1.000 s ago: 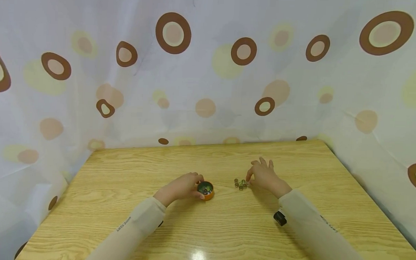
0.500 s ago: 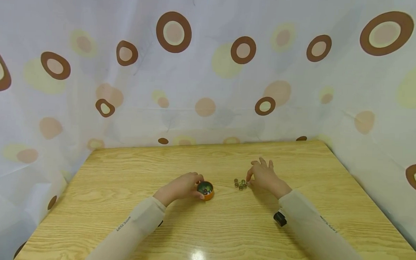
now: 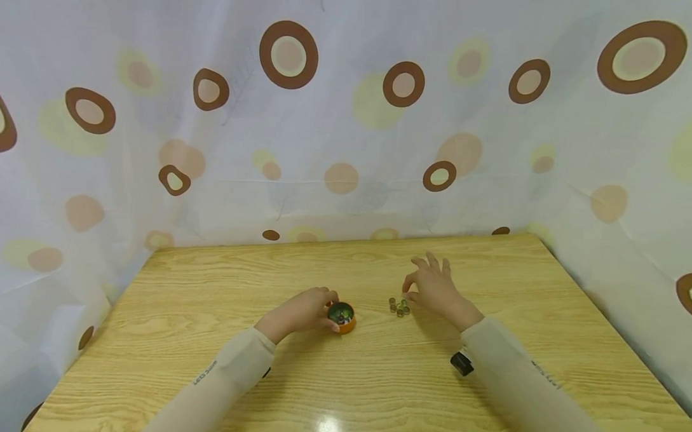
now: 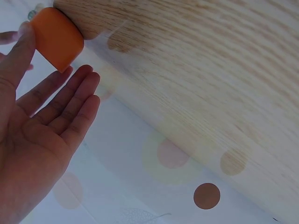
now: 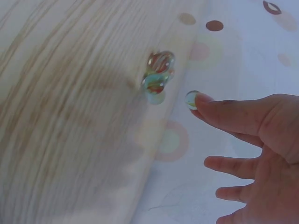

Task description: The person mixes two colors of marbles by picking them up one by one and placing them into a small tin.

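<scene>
My left hand (image 3: pixel 306 311) grips a small orange bowl (image 4: pixel 58 39) between thumb and fingers at its left side. In the head view the bowl has a dark green inside, with marbles (image 3: pixel 342 316) lying in it. My right hand (image 3: pixel 437 290) pinches one clear glass marble (image 5: pixel 191 100) between thumb and index finger; its other fingers are spread. In the right wrist view that marble is held up off the table. Just left of and below this hand, several glass marbles (image 3: pixel 400 311) with coloured swirls lie in a small cluster on the table.
The wooden table (image 3: pixel 340 375) has a light grain. A white curtain (image 3: pixel 337 127) with brown, yellow and pink dots hangs along its back and sides. A small black device (image 3: pixel 462 364) shows beneath the right sleeve.
My right hand has lifted slightly and shifted left, raising a marble from the right edge of the cluster. The left hand and the bowl have stayed in place.
</scene>
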`<action>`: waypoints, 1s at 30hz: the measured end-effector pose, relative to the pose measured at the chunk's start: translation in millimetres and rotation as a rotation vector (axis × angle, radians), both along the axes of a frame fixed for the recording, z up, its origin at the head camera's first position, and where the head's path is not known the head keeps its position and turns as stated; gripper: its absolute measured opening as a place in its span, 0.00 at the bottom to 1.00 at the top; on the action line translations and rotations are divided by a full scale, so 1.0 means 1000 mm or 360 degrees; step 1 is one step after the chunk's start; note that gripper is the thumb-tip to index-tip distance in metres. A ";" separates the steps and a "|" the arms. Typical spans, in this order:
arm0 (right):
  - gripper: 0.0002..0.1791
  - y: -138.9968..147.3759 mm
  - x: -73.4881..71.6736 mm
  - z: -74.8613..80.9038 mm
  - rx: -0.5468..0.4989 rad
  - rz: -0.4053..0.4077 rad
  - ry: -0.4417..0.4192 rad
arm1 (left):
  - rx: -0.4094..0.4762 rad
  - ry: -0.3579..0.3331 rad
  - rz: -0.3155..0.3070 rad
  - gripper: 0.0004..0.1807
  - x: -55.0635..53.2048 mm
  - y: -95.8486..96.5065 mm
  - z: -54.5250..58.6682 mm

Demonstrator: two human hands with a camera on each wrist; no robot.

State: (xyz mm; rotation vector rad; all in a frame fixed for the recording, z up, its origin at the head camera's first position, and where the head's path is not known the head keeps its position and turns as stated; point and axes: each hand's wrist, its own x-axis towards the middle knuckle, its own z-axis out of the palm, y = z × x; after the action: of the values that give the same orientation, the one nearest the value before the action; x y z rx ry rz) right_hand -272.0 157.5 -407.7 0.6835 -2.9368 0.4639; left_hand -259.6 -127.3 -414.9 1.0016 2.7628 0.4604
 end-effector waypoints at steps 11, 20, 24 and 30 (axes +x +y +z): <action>0.03 -0.023 0.010 0.015 -0.0126 0.0086 0.0074 | 0.0000 0.0008 0.0009 0.25 -0.001 0.001 0.000; 0.04 -0.044 0.013 0.019 -0.0126 0.0158 0.0090 | -0.0012 0.0004 0.0015 0.24 -0.001 0.002 0.000; 0.04 -0.053 0.014 0.016 -0.0147 0.0190 0.0080 | -0.0022 -0.0001 0.0007 0.24 0.000 0.002 0.001; 0.04 -0.064 0.017 0.010 -0.0149 0.0247 0.0070 | -0.0035 0.0001 0.0010 0.24 -0.002 0.002 -0.001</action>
State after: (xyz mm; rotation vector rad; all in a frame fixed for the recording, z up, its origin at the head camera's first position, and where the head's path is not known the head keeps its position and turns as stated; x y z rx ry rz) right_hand -255.5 93.2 -397.6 0.9013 -2.8124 0.5881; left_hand -261.2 -125.4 -415.5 0.9887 2.7665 0.4299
